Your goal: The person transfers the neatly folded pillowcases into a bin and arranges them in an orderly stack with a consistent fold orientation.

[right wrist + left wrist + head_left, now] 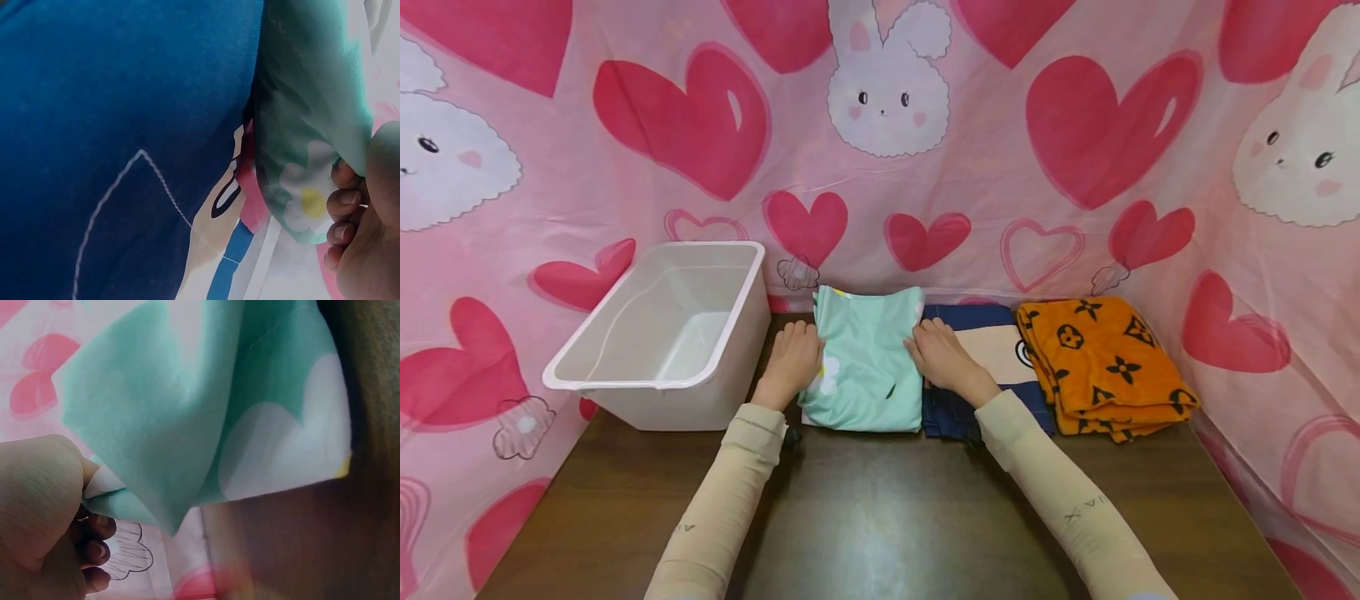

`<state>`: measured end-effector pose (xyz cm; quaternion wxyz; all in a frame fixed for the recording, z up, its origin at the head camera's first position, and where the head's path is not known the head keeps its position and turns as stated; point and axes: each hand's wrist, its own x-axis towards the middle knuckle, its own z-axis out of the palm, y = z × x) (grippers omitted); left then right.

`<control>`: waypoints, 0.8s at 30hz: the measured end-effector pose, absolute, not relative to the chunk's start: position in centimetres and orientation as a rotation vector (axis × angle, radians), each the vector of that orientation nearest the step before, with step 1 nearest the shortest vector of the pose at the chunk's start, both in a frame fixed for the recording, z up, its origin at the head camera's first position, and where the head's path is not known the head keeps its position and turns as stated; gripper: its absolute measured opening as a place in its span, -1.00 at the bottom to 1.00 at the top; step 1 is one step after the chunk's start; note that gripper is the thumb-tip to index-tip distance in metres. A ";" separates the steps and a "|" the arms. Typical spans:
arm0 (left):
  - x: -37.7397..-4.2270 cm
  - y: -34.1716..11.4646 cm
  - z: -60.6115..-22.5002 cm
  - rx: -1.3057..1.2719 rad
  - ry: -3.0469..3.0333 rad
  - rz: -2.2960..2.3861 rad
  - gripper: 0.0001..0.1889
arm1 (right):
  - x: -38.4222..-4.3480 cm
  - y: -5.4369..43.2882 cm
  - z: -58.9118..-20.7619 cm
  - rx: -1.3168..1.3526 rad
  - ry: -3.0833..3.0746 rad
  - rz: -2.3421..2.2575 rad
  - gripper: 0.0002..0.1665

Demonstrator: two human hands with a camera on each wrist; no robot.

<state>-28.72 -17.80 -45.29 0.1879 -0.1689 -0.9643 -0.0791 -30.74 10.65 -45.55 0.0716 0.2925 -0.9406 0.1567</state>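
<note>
A folded mint-green cloth [868, 358] printed with white-petalled flowers lies toward the back of the table, in the middle of the head view. My left hand [795, 354] pinches its left edge; in the left wrist view a green flap [150, 412] hangs loose beside that hand [44, 512]. On the opposite side my right hand [943, 354] grips the right edge, its fingers [344, 200] curled against the fabric in the right wrist view. Just under my right forearm and hand is a folded navy cloth [970, 317] with a cream panel.
To the left stands a white plastic bin [730, 392], its inside visibly bare. A folded orange cloth [1097, 358] with black motifs sits at the right, against the navy one. Behind hangs a pink curtain [865, 183] with hearts and rabbits. Dark wooden table [880, 517] spreads in front.
</note>
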 end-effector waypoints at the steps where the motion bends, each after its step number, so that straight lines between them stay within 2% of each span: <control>1: -28.7 -17.8 -45.3 -0.477 -2.712 -0.219 -0.73 | -30.7 10.6 -45.6 0.880 -2.826 0.467 -0.62; 24: -28.7 -18.4 -44.5 -0.457 -2.705 -0.187 -0.73 | -30.7 9.9 -45.3 0.890 -2.778 0.471 -0.65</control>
